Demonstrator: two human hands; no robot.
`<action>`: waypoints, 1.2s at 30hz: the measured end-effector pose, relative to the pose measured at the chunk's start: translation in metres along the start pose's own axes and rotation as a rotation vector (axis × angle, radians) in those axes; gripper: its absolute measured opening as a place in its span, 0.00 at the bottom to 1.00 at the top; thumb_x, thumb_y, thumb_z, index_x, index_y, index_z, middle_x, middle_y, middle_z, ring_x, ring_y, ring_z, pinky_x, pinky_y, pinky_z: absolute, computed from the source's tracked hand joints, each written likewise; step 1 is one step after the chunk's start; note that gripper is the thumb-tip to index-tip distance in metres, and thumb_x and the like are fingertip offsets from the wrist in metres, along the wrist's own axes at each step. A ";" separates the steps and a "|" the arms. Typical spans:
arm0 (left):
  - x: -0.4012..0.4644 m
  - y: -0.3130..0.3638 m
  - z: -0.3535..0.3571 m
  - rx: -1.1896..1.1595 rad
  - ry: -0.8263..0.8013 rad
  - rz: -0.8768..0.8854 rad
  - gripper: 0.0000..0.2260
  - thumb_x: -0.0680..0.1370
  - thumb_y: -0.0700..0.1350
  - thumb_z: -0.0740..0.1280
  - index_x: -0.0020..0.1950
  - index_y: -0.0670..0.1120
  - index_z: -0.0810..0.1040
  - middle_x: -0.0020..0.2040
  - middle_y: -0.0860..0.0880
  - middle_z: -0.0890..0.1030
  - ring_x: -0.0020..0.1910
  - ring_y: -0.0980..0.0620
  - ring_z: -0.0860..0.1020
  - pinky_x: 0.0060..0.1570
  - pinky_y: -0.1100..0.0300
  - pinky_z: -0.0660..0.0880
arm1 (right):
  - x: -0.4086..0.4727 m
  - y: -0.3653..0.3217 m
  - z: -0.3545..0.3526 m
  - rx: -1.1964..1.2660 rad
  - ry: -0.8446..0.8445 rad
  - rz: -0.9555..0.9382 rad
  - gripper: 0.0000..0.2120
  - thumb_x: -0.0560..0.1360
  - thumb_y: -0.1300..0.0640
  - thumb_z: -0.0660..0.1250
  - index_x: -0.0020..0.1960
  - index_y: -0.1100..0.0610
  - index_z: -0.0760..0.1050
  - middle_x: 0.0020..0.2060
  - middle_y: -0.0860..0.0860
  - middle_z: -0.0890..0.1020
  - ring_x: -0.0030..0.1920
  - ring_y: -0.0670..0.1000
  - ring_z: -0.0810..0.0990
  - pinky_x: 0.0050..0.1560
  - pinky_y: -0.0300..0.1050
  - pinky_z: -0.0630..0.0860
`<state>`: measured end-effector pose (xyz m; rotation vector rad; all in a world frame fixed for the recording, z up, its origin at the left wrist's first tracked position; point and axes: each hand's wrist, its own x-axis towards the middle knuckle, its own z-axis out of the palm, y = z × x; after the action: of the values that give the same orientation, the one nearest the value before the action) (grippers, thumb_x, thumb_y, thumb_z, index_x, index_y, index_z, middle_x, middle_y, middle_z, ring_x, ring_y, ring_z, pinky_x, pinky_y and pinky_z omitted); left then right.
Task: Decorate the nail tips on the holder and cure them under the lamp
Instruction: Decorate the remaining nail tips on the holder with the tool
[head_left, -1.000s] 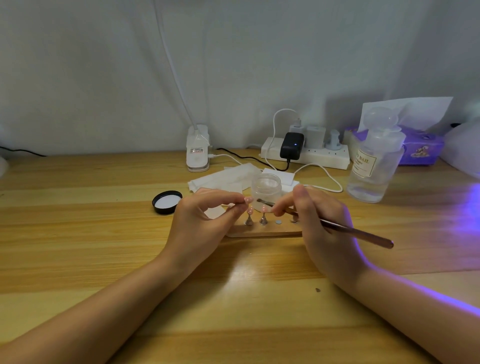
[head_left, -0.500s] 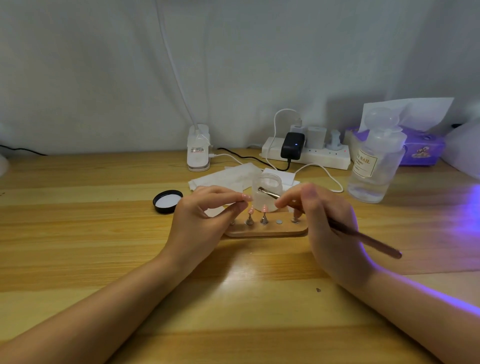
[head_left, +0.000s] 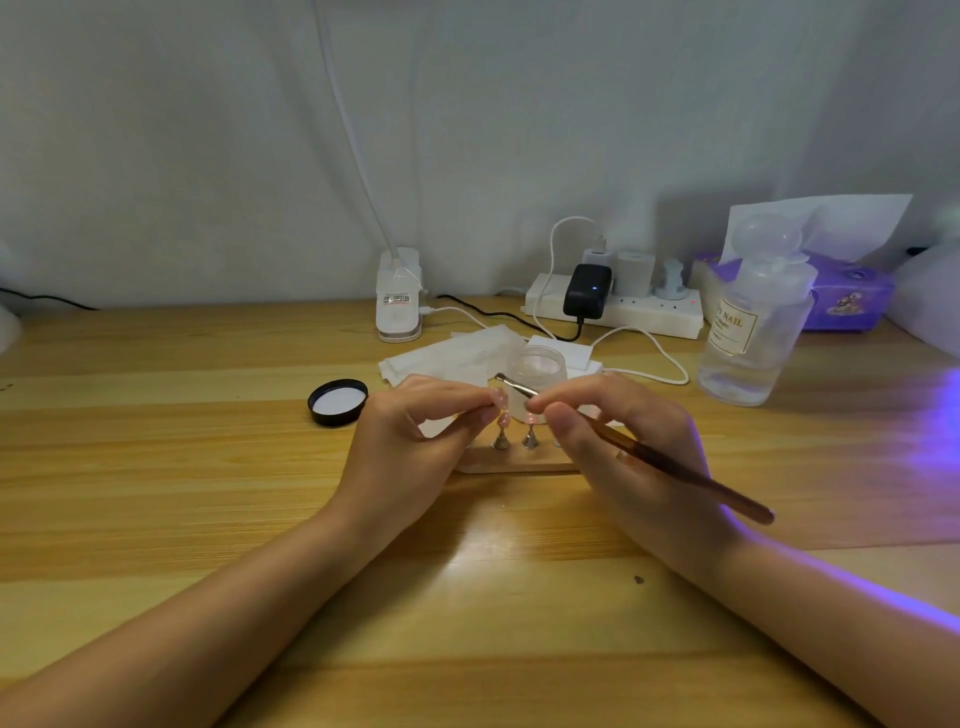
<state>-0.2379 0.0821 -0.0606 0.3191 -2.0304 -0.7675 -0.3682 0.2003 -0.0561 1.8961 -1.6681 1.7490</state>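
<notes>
A wooden holder (head_left: 511, 463) lies on the table between my hands, with pink nail tips on small metal stands (head_left: 530, 440). My left hand (head_left: 410, 452) pinches a pink nail tip (head_left: 500, 399) between thumb and forefinger just above the holder. My right hand (head_left: 628, 447) grips a thin brown brush (head_left: 675, 470), its metal tip raised close to the pinched nail tip. A small frosted jar (head_left: 537, 364) stands open right behind the holder. My right palm hides the holder's right half.
A black lid (head_left: 337, 401) lies left of my hands, with white wipes (head_left: 452, 353) behind it. At the back are a clip lamp base (head_left: 398, 296), a power strip (head_left: 613, 309), a clear bottle (head_left: 753, 332) and a purple tissue box (head_left: 852, 296). Purple light (head_left: 940, 415) falls on the table's right edge.
My right hand has lifted the brush tip up and left, from low by the stands to the nail tip pinched in my left hand. The left hand has hardly moved.
</notes>
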 end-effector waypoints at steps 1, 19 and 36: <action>0.000 0.000 0.000 -0.004 0.003 -0.004 0.13 0.70 0.36 0.71 0.50 0.50 0.80 0.43 0.61 0.81 0.47 0.61 0.79 0.49 0.64 0.75 | -0.001 0.000 0.000 0.011 -0.004 -0.006 0.15 0.75 0.47 0.59 0.44 0.57 0.79 0.39 0.48 0.82 0.42 0.43 0.79 0.43 0.38 0.74; 0.000 -0.001 0.000 -0.057 -0.011 -0.032 0.12 0.70 0.39 0.70 0.48 0.54 0.81 0.39 0.66 0.81 0.45 0.60 0.80 0.46 0.67 0.75 | -0.002 -0.001 0.000 0.023 0.077 0.013 0.15 0.74 0.53 0.57 0.41 0.59 0.79 0.36 0.52 0.81 0.40 0.48 0.79 0.41 0.43 0.73; -0.001 0.000 0.001 0.029 -0.010 -0.031 0.13 0.71 0.37 0.71 0.51 0.52 0.80 0.44 0.59 0.81 0.48 0.57 0.78 0.49 0.63 0.73 | -0.002 0.001 0.001 -0.066 0.060 -0.067 0.18 0.76 0.53 0.53 0.37 0.54 0.78 0.34 0.39 0.76 0.38 0.41 0.75 0.43 0.55 0.70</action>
<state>-0.2379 0.0826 -0.0614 0.3639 -2.0521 -0.7609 -0.3678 0.2003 -0.0591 1.8305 -1.6024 1.6871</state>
